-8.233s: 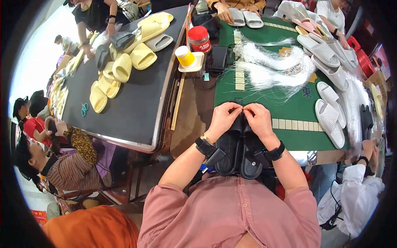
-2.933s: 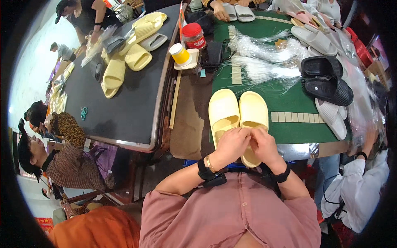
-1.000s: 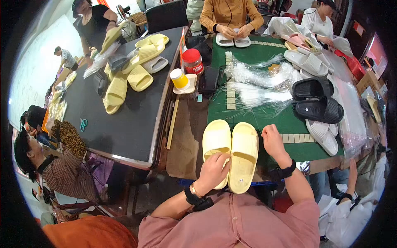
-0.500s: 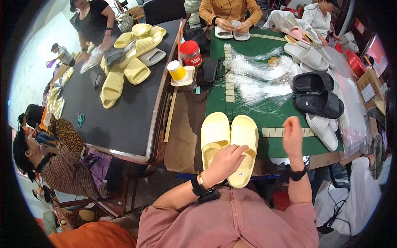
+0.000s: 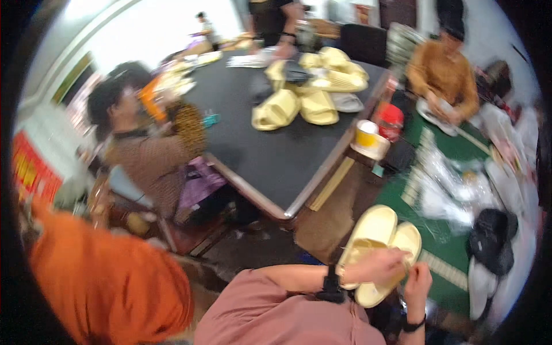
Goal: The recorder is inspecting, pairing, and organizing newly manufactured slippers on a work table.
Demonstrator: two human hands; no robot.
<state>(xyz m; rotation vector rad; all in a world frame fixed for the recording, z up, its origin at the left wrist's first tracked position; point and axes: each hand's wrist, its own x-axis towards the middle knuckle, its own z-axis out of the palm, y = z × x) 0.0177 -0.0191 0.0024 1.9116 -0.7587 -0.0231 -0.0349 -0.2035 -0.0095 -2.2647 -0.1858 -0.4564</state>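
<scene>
Two pale yellow slippers lie side by side in front of me on the near edge of a green mat (image 5: 440, 290): a left slipper (image 5: 374, 225) and a right slipper (image 5: 407, 237). My left hand (image 5: 379, 267) reaches across both, its fingers closed over the right slipper's strap. Close beside it my right hand (image 5: 418, 283) is raised with bent fingers pinched together, its tips near the left hand's fingertips. Motion blur hides what, if anything, is between the fingers. Beyond the slippers lies a heap of clear plastic strands (image 5: 443, 198).
Black slippers (image 5: 493, 238) and a grey slipper (image 5: 482, 287) lie at right. A dark table (image 5: 259, 167) bears yellow slippers (image 5: 317, 107) and teal scissors (image 5: 210, 119). A red-lidded jar (image 5: 390, 122) and a yellow-white tub (image 5: 366, 134) stand between tables. Other people sit nearby.
The view has swung left, bringing an orange-clothed shape further into it. My right hand has come down from above the mat to meet my left hand at the right slipper.
</scene>
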